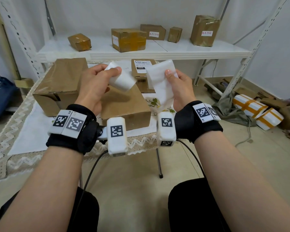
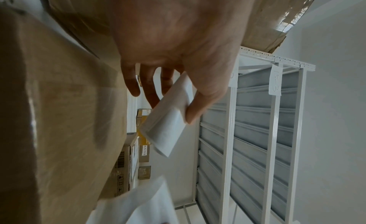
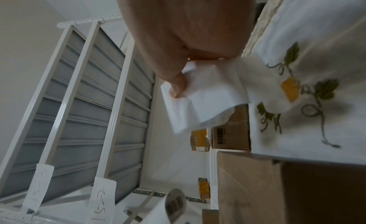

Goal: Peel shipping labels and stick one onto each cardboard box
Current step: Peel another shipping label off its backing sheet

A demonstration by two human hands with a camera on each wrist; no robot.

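Left hand (image 1: 92, 84) pinching label (image 1: 120, 77), right hand (image 1: 179, 86) pinching backing sheet (image 1: 161, 81); three boxes (image 1: 124, 106) on table, 12 o'clock.

Left hand (image 1: 94, 84), at 11 o'clock of centre, pinches a curled white label (image 1: 120, 77); right hand (image 1: 179, 86), at 1 o'clock, pinches a white backing sheet (image 1: 161, 81). Below them, a plain cardboard box (image 1: 126, 108) on the table (image 1: 23, 131). Large box (image 1: 60, 84) at 10 o'clock. Labelled box (image 1: 141, 67) at 12 o'clock. Five boxes on the shelf (image 1: 191, 49) beyond.
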